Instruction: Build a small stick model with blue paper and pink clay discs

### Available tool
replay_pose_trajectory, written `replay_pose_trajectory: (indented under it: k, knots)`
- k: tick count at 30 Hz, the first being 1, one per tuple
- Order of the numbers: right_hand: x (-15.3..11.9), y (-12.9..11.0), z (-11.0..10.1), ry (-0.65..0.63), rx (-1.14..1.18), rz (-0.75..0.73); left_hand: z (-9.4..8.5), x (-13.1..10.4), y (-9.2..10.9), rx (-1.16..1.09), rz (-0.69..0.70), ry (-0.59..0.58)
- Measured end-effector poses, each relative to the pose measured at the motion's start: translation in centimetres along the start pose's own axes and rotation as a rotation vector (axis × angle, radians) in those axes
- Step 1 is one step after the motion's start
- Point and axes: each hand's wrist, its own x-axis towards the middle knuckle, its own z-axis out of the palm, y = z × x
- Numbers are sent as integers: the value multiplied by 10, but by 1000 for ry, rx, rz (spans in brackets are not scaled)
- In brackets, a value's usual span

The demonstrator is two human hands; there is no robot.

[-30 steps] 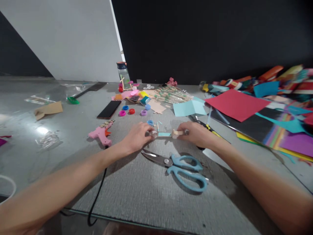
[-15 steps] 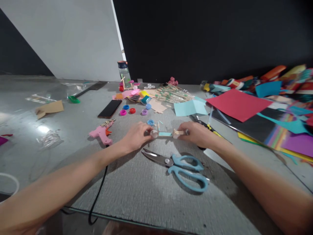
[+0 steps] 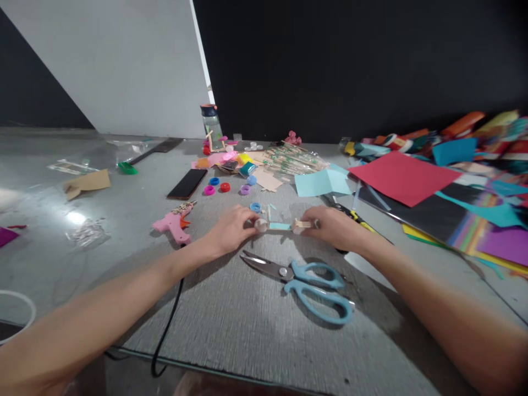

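Between my hands, low over the grey table, is a small craft piece with a light blue strip (image 3: 280, 226), a clear round cap at each end and short wooden sticks on its right part. My left hand (image 3: 231, 230) is closed, its thumb and fingertips pinching the left cap. My right hand (image 3: 330, 226) is closed around the right end by the wooden sticks; its fingertips are partly hidden. Just nearer to me lie scissors (image 3: 297, 278) with blue handles, blades slightly apart. Beyond the piece is a blue bottle cap (image 3: 255, 207).
A pink glue gun (image 3: 175, 224) lies left of my left hand, its black cord running over the front edge. Farther back are a phone (image 3: 187, 183), coloured caps and bundled wooden sticks (image 3: 292, 159). Red paper (image 3: 406, 177) and other coloured sheets cover the right side.
The view has shifted very slightly. Both hands keep their hold on the craft piece, and nothing on the table has visibly moved.
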Motion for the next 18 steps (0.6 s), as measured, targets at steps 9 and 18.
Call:
replay_pose_trajectory:
  k: [9, 18]
  knots:
    - [0, 1, 1, -3, -10, -10, 1, 3, -2, -33, -7, -3]
    - [0, 0, 0, 0, -14, -23, 3, 2, -4, -36, -1, 0]
